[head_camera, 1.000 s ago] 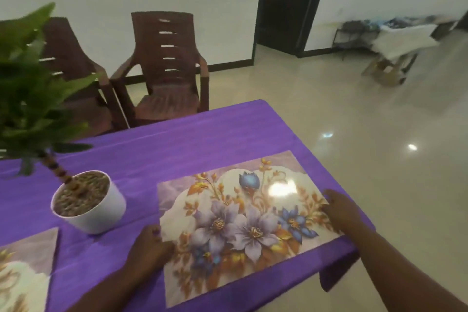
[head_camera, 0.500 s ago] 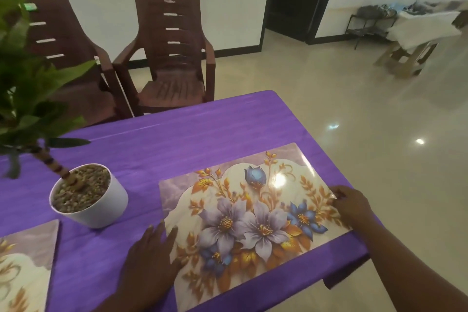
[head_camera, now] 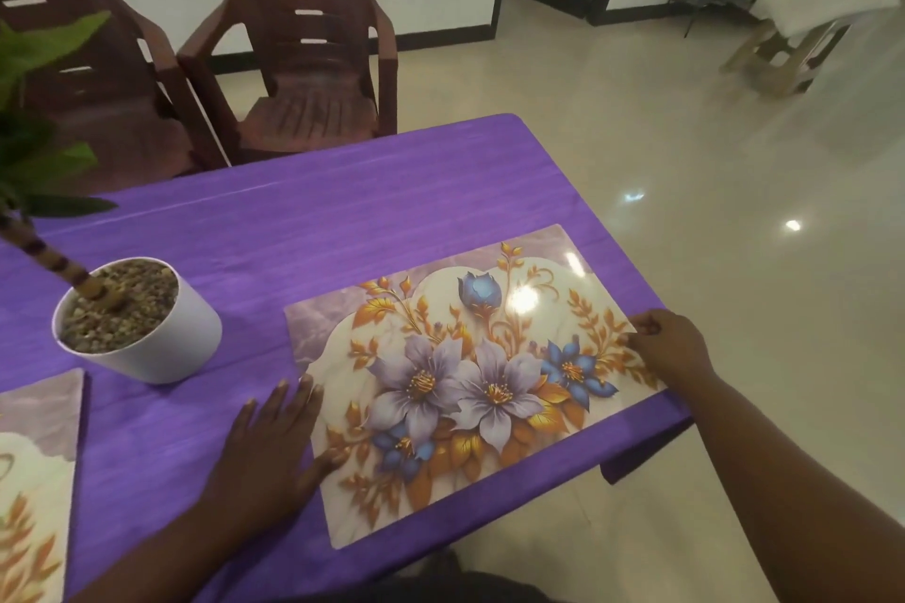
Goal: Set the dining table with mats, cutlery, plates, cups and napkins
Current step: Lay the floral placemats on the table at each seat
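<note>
A floral place mat [head_camera: 470, 382] with purple, blue and gold flowers lies flat at the right end of the table with the purple cloth [head_camera: 303, 230]. My left hand [head_camera: 274, 446] lies flat with straight fingers on the cloth at the mat's left edge, thumb touching the mat. At the mat's right edge, my right hand [head_camera: 671, 348] has its fingers curled and pinches that edge. A second floral mat [head_camera: 34, 470] lies at the far left, partly out of view.
A white pot [head_camera: 142, 323] of pebbles with a green plant [head_camera: 34, 113] stands left of the mat. Two brown plastic chairs [head_camera: 313, 54] stand behind the table. The table's right edge drops to a glossy tiled floor [head_camera: 685, 162]. A small covered table [head_camera: 808, 10] is far right.
My left hand has gone from curled at the mat's left edge to flat with fingers spread. The mat sits slightly further right and my view has dropped closer to the table.
</note>
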